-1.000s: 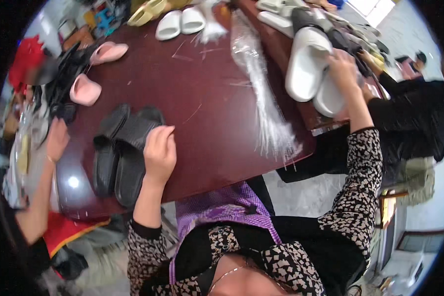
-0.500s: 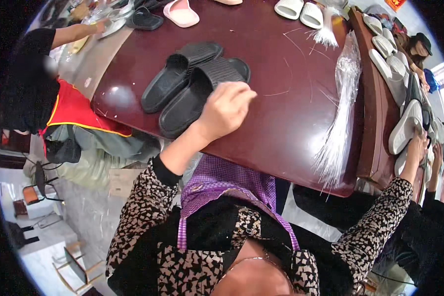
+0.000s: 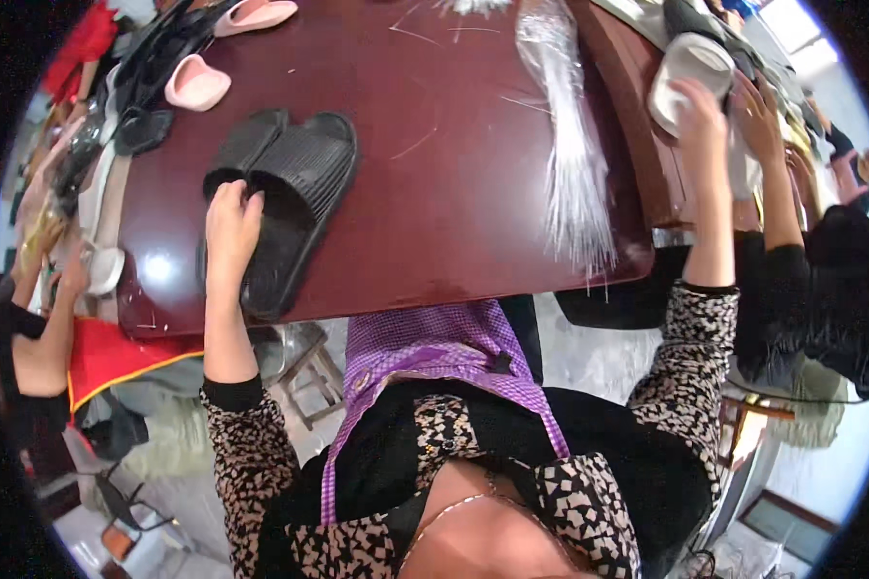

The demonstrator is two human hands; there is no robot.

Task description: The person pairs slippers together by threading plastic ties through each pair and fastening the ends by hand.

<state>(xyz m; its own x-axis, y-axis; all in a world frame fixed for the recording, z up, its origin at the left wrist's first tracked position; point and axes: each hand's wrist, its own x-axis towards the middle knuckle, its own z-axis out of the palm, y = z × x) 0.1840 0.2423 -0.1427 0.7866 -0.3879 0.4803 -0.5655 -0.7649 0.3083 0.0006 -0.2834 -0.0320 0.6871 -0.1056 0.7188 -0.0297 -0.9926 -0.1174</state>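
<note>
A pair of black slippers (image 3: 304, 183) lies side by side near the table's front left edge, with ribbed straps. My left hand (image 3: 230, 232) is closed at the strap edge of the left slipper, its fingers curled in at the foot opening; the fingertips are partly hidden. At the right, my right hand (image 3: 700, 121) grips a white slipper (image 3: 690, 72) above the wooden ledge, its fingers slightly blurred. Close beside it is another person's hand (image 3: 758, 116) with a dark sleeve.
A bundle of clear plastic ties (image 3: 574, 164) lies on the dark red table (image 3: 434, 222). Pink slippers (image 3: 199, 84) sit at the far left. A raised wooden ledge (image 3: 632, 106) borders the right side. Co-workers' hands (image 3: 72, 265) handle slippers at the left.
The view has swung to the right. My left hand has gone from hovering over the black slippers to the left one's strap edge. My right hand is now on a white slipper, farther forward.
</note>
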